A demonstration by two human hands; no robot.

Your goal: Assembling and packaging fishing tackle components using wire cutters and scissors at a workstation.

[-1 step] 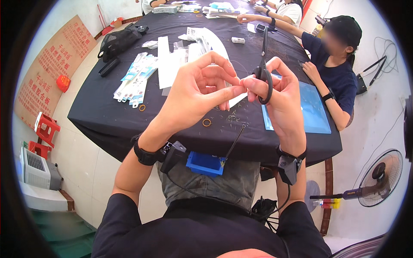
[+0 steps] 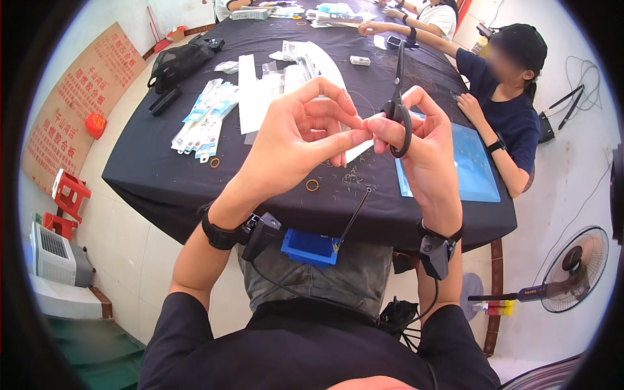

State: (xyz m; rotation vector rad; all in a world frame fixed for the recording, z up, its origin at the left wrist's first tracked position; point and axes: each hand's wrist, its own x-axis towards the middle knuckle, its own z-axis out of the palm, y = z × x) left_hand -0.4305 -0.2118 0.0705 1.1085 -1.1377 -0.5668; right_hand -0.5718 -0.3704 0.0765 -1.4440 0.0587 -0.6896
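My left hand [image 2: 312, 123] is pinched, thumb against fingertips, on a thin clear line [image 2: 369, 102] that curves up between my hands. My right hand [image 2: 419, 140] meets it fingertip to fingertip, also pinching there; the exact spot is hidden by the fingers. Black scissors [image 2: 399, 65] hang in my right hand, a finger loop around the fingers and the blades pointing away from me. Below my hands, small thin dark bits [image 2: 351, 175] lie scattered on the black tablecloth [image 2: 260, 185]. A tan ring [image 2: 312, 186] lies near them.
White and blue packets [image 2: 205, 123] and white sheets [image 2: 248, 91] lie left and ahead. A blue sheet [image 2: 468, 172] lies right, beside a seated co-worker [image 2: 504, 110]. A blue tray [image 2: 309, 247] and thin dark rod [image 2: 353, 220] are at the near edge. A fan [image 2: 572, 266] stands right.
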